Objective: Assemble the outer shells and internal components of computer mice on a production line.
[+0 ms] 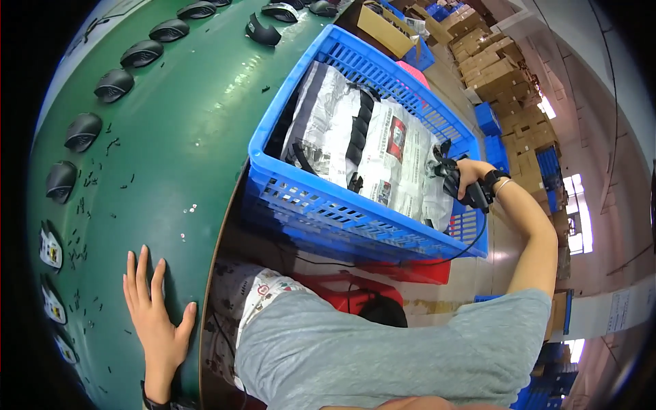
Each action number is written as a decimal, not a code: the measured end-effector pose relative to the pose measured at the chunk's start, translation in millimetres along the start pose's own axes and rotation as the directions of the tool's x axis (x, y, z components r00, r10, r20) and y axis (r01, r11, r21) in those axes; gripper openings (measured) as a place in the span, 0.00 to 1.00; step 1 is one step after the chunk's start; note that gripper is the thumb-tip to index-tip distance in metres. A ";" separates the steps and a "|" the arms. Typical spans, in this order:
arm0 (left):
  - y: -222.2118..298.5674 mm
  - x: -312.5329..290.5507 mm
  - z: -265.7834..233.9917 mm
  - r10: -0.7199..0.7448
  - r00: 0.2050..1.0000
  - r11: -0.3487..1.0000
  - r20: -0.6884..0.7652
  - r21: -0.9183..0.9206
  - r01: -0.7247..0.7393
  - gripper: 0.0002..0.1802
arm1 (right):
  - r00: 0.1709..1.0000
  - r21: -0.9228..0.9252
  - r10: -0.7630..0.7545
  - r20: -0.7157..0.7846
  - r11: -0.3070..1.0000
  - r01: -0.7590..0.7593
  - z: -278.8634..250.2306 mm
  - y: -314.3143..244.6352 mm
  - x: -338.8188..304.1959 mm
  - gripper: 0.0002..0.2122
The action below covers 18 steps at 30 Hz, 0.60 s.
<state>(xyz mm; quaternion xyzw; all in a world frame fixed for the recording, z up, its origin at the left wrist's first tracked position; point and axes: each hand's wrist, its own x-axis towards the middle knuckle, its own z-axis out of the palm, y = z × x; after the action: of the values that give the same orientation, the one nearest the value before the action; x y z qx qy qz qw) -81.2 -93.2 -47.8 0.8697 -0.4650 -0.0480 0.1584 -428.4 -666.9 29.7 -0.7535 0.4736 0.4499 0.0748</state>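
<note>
My left hand point(158, 331) lies flat on the green table point(184, 137), fingers spread and nothing in it. At the right end of a blue plastic crate point(348, 205), my right hand point(473, 174) is closed on black plastic mouse parts point(447, 176), whose exact shape is partly hidden by the fingers. Inside the crate, printed grey-white plastic bags point(383, 150) lie under a row of black curved mouse shells point(358, 130). A dark band circles each wrist.
Black computer mice point(114, 85) line the table's far left edge, with opened mouse bases point(50, 247) nearer me. Small black bits point(82, 205) are scattered beside them. A loose black shell point(262, 31) sits near the crate. A red stool point(355, 290) and stacked cartons point(499, 68) stand beyond.
</note>
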 end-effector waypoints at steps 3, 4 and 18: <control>-0.6 -0.4 -2.1 0.000 1.000 1.000 0.000 -0.011 0.000 0.35 | 0.997 -0.060 0.074 -0.034 0.995 -0.076 -37.9 -30.4 -20.8 0.25; -0.2 0.3 -2.7 0.003 1.000 1.000 -0.004 -0.022 -0.003 0.35 | 0.993 -0.153 0.026 -0.115 0.987 -0.044 -50.5 -33.9 -23.2 0.25; -10.0 -5.7 -3.1 0.044 0.996 0.995 -0.080 -0.089 -0.051 0.34 | 0.301 -0.830 -0.922 -0.243 0.358 0.428 -173.5 -350.1 -111.3 0.22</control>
<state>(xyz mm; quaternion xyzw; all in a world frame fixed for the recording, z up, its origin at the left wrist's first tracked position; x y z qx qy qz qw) -75.8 -82.5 -48.4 0.8515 -0.4763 -0.0315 0.2170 -66.0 -499.3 104.6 -0.9637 -0.1192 0.1729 -0.1647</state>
